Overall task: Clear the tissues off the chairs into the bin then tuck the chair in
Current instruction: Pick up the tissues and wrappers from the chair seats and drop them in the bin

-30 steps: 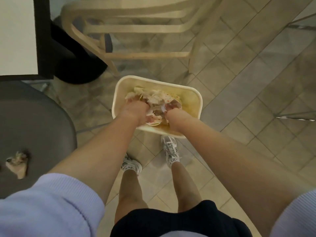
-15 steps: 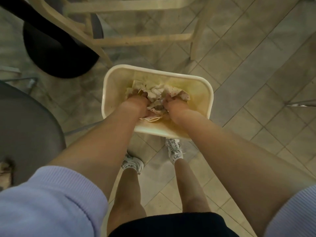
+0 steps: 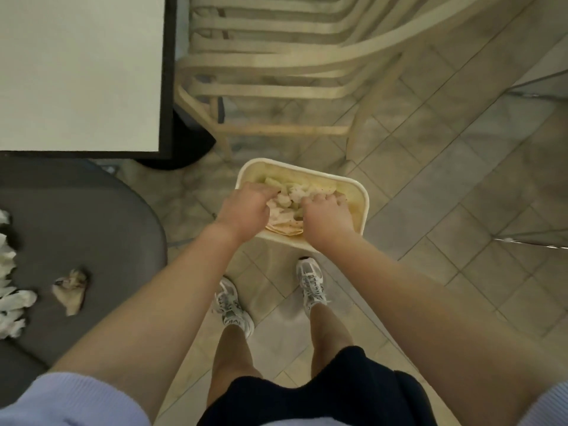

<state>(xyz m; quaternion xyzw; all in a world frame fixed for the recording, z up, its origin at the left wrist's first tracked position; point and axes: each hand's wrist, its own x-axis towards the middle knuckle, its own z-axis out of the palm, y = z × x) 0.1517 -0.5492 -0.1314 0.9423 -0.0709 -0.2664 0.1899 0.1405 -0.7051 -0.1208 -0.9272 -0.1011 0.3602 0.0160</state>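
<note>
A cream bin (image 3: 363,210) stands on the floor in front of my feet, with a pile of crumpled tissues (image 3: 290,195) inside. My left hand (image 3: 244,207) and my right hand (image 3: 326,217) hover over the bin's near side, fingers bent down onto the pile; no tissue is plainly gripped. At the left is a dark grey chair seat (image 3: 92,229). One crumpled brownish tissue (image 3: 71,291) lies on it, and several white tissues (image 3: 10,302) lie along the frame's left edge.
A white table (image 3: 76,72) with a black edge and round black base stands at upper left, just beyond the grey chair. A pale wooden chair (image 3: 276,63) stands behind the bin. Tiled floor spreads to the right, with thin metal legs (image 3: 528,242) at the right edge.
Both hands have risen from deep inside the bin to its rim level. My view has lifted and swung left, bringing in the table and more tissues on the grey seat.
</note>
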